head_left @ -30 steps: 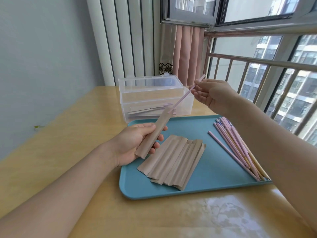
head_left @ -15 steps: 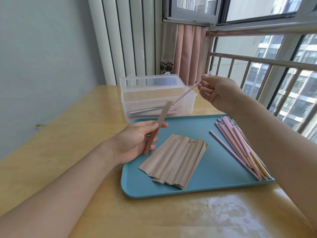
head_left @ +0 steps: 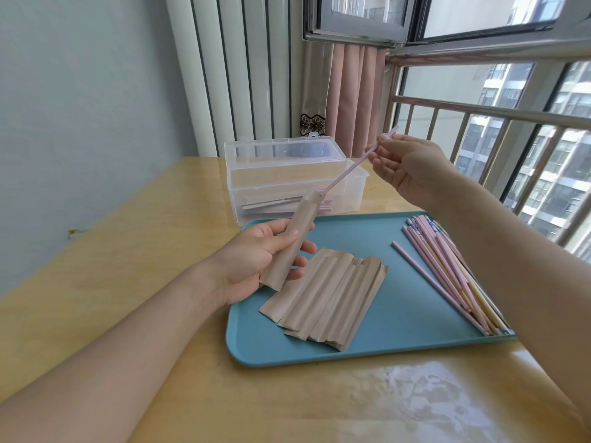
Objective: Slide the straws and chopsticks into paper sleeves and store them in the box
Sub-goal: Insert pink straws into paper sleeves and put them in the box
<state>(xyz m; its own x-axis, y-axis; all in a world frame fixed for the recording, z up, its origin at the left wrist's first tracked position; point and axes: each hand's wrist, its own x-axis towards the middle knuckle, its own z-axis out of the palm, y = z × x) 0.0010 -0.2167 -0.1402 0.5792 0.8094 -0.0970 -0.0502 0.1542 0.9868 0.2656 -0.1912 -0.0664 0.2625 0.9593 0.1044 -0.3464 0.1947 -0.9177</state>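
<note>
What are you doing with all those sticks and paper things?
A person is slipping sticks into paper sleeves. The left hand holds one brown paper sleeve up over the blue tray, and the right hand pinches a pink stick whose tip is just at the sleeve's open end. More empty sleeves and loose sticks wait on the tray. The clear box behind it already has some wrapped ones inside.

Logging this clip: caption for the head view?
Left hand holds a paper sleeve while right hand feeds in a pink stick.

No legible text, label, brand, number or sign anywhere.
</note>
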